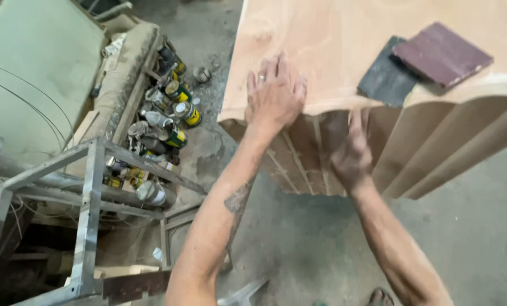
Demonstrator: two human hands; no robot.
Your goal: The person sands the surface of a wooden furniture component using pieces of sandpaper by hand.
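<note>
Overhead, a person's left hand [274, 93] lies flat, fingers spread, on the wooden top [333, 39] at its near edge, steadying. The right hand [352, 156], blurred, presses the fluted side [435, 147] below; whether it grips anything, I cannot tell. Two sanding sheets [423, 62] rest near the edge.
</note>
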